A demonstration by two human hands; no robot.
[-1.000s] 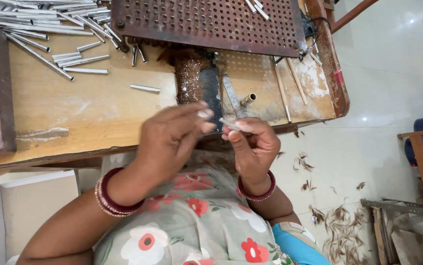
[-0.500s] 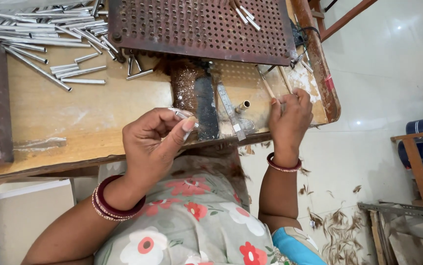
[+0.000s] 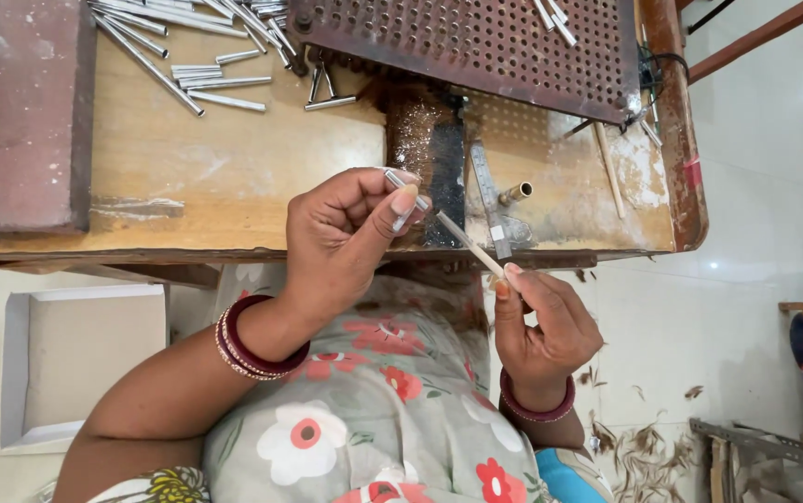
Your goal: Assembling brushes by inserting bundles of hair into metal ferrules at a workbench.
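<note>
My left hand [image 3: 346, 237] is raised in front of the wooden workbench [image 3: 234, 177] and pinches a short silver metal tube [image 3: 400, 197] between thumb and fingers. My right hand [image 3: 543, 326] sits lower and to the right, gripping a thin pale stick [image 3: 465, 242] by its lower end. The stick slants up and left, and its far tip meets the tube at my left fingertips. Both wrists wear dark red bangles.
Several loose metal tubes [image 3: 187, 47] lie at the bench's back left. A rusty perforated metal plate [image 3: 476, 47] covers the back right. A dark upright block [image 3: 429, 158] and a small brass pipe [image 3: 516, 193] stand near the front edge. A reddish brick [image 3: 34, 112] lies at the left.
My right hand has come back from the bench's right end and now holds the stick, with its tip at the tube. My left hand stayed raised with the tube.
</note>
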